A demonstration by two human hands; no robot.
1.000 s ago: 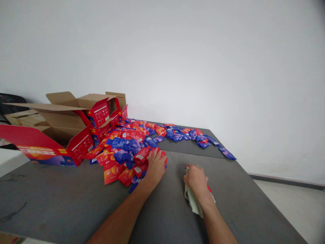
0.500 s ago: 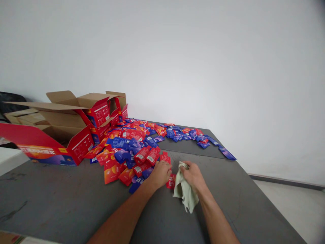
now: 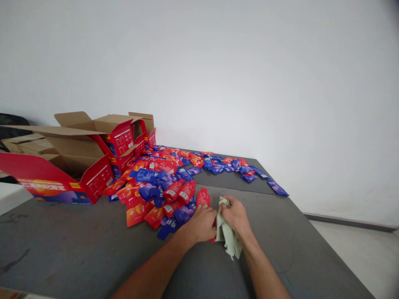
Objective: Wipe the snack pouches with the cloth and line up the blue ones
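A crumpled pale green cloth (image 3: 229,238) hangs from my right hand (image 3: 237,216), whose fingers are closed round its top. Just left of it, my left hand (image 3: 203,223) is over a small red pouch (image 3: 213,232), fingers curled onto it. Most of that pouch is hidden by the hand and the cloth, which meets its right side. Another red spouted pouch (image 3: 203,197) lies directly beyond my left fingers. To the left spreads a heap of red-orange and blue pouches (image 3: 170,176), with a blue pouch (image 3: 168,228) near my left wrist.
Several open red cardboard boxes (image 3: 96,178) stand on the left of the dark grey table (image 3: 280,245). A line of pouches (image 3: 227,165) runs along the far side to a blue pouch (image 3: 277,187) at the right edge. A white wall (image 3: 237,83) rises behind.
My left hand has moved slightly right and toward me, covering the small red pouch that lay beside it. My right hand stays nearly in place with the cloth.
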